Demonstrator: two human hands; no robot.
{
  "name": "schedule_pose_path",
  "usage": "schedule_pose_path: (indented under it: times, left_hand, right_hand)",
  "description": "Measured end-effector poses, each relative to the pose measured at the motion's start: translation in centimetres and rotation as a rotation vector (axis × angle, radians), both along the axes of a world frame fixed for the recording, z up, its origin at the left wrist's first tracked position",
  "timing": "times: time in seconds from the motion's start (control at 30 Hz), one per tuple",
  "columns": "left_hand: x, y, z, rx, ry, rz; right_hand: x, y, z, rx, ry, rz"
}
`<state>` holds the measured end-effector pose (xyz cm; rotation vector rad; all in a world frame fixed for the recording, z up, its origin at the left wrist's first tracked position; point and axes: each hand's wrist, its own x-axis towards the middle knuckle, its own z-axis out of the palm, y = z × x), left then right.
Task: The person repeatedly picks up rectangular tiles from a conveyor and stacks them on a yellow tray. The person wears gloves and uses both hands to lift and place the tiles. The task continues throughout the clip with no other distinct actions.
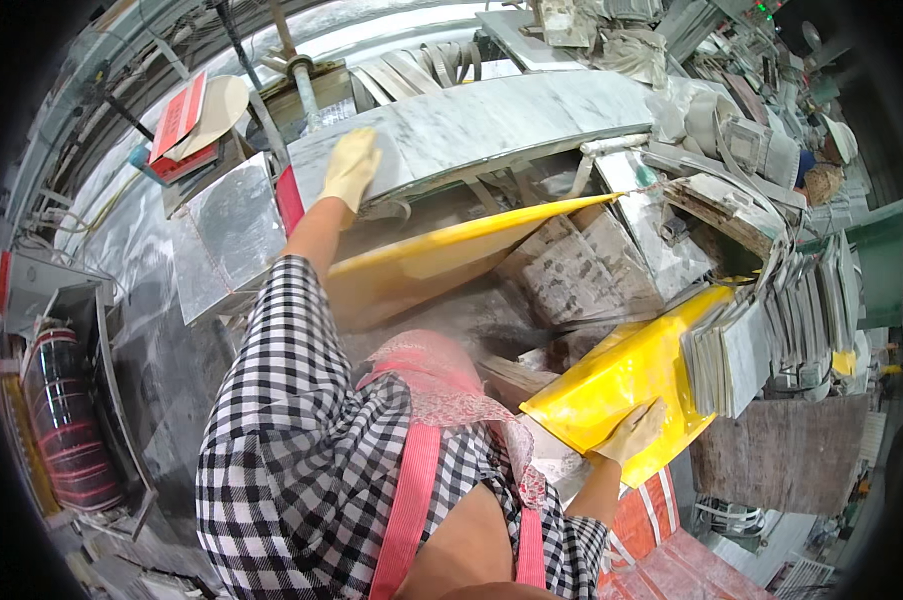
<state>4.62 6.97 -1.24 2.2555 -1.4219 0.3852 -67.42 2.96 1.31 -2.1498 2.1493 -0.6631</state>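
Observation:
My left hand [352, 165], in a cream glove, lies with its fingers stretched out on the left end of a row of grey-veined white marble tiles [482, 115]. Nothing shows in its grip. My right hand [634, 432], also in a pale glove, rests on a bright yellow sheet [622, 385] at the lower right, its fingers extended over the surface. A second yellow-edged sheet [442, 250] stands between me and the tile row, blurred along its left part.
Stacked thin tiles [782, 320] stand on edge at the right. Dusty blocks [577, 275] sit between the yellow sheets. At the left are a grey metal box [227, 235], a red box [184, 125] and a dark wrapped roll [67, 420]. An orange bag [647, 520] lies below my right hand.

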Motion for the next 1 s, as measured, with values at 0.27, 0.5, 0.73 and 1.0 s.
schedule_pose_path:
  times: [0.27,0.5,0.73,1.0]
  left_hand:
    - [5.6,4.9,2.3,0.334,0.071,0.101]
    - [12.5,1.3,3.6,0.678,0.573,0.009]
    - [12.1,0.9,5.9,0.947,0.331,0.028]
    - [9.3,4.4,16.6,0.854,0.708,-0.161]
  right_hand:
    - [-1.9,0.0,-0.2,0.055,0.078,0.015]
    - [-5.2,-2.2,-2.7,0.201,0.164,-0.088]
    - [-6.3,-2.5,-3.8,0.237,0.296,-0.088]
    - [-6.5,-2.5,-3.5,0.182,0.142,-0.027]
